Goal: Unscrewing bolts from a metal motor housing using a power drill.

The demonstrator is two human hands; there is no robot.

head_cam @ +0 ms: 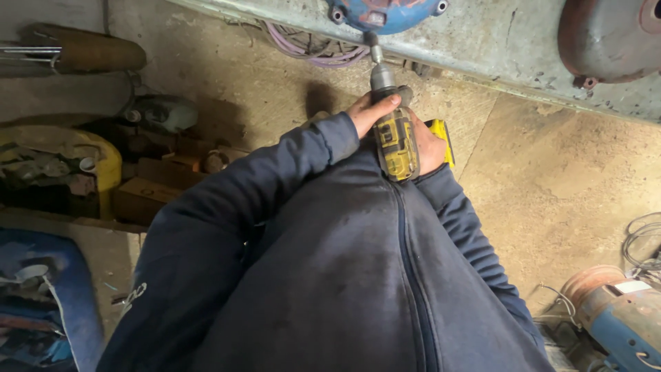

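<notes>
While the dark blue jacket (330, 275) fills the near view, both hands grip a yellow power driver (396, 141) held against the chest: the left hand (372, 110) has its fingers clamped round the barrel, the right hand (427, 146) wraps the grip. Its socket bit (374, 52) meets the blue motor cover (385, 14) on the grey worktop (502, 41). Judging by this, a bolt is being driven; steady, straight pressure seems needed.
</notes>
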